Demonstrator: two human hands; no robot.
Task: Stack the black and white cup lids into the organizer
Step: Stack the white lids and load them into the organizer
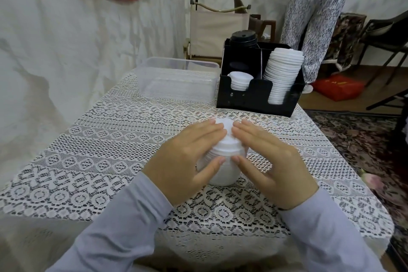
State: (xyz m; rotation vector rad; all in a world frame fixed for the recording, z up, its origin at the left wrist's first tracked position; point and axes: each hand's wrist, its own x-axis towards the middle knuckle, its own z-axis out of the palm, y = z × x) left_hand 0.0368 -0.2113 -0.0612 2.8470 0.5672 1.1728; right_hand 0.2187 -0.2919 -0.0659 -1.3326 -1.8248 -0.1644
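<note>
- the left hand [187, 161] and right hand [271, 165] clasp a stack of white lids [220, 172] from either side, fingers curved over its top, thumbs on its near face
- the stack stands on the lace-covered worktop [110, 150], apart from the black organizer [254, 99]
- in the organizer: tall white pile [282, 73] front right, short white pile [239, 80] front left, black lids [242, 38] back left
- a clear tub [176, 77] sits just left of it
</note>
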